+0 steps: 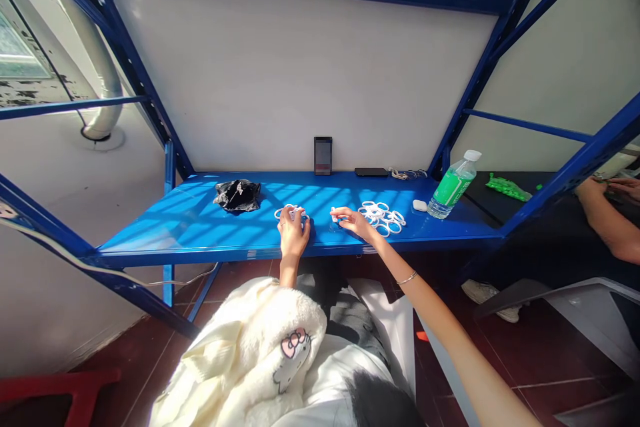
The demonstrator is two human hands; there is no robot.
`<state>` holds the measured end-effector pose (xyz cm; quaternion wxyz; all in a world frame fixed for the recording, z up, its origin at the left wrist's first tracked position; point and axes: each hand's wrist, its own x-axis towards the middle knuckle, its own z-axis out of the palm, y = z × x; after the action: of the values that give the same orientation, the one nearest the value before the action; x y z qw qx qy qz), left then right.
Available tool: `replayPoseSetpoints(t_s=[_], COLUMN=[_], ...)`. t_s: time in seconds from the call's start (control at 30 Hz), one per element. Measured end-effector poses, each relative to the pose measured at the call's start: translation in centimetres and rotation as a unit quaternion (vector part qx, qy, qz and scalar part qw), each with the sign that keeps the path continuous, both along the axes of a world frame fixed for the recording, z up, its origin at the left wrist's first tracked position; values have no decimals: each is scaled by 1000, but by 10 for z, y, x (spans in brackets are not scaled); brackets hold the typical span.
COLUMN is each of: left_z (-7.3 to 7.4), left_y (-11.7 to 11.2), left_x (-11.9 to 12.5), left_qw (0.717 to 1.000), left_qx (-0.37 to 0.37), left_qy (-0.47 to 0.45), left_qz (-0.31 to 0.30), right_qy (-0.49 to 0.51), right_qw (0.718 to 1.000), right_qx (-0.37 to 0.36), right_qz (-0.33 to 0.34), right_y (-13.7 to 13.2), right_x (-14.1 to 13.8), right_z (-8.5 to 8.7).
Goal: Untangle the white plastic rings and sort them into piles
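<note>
My left hand (294,232) is on the blue shelf top, its fingers curled down over a few white rings (278,213). Part of those rings is hidden under the fingers. To its right, my right hand (353,221) hovers low over the shelf, thumb and fingertips closed on a small white piece (333,211), possibly a ring seen edge-on. Just right of that hand lies a loose pile of thin white rings (383,216), several of them overlapping.
A crumpled black plastic bag (239,195) lies left on the blue shelf (190,227). A phone (323,155) leans on the back wall beside a flat black device (371,172) and cables (407,174). A white case (419,205) and water bottle (453,185) stand right; another person's arm (607,220) is beyond.
</note>
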<state>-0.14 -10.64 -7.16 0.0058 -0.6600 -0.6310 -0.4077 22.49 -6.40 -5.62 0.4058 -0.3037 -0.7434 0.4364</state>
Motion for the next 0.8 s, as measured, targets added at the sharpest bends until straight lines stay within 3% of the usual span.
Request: replayPoseSetpoints(t_s=[0.37,0.5,0.67,0.8], left_z=[0,-2,1,0], left_y=[2,3,0,1], left_x=[0,0,1,9], left_qw=[998,995,990,981], left_qx=[19,47,114,178], left_qy=[-51,-73,-79,-60], left_qz=[44,56,20,-56], right_qy=[45,65,77,67], right_qw=[996,995,994,996], right_qx=[-55,-70,-72,-66], right_qz=[-57,-36,2,12], right_y=[4,3,-2,-5], right_x=[0,-2,-4,-5], right_z=[-5,-5,0,2])
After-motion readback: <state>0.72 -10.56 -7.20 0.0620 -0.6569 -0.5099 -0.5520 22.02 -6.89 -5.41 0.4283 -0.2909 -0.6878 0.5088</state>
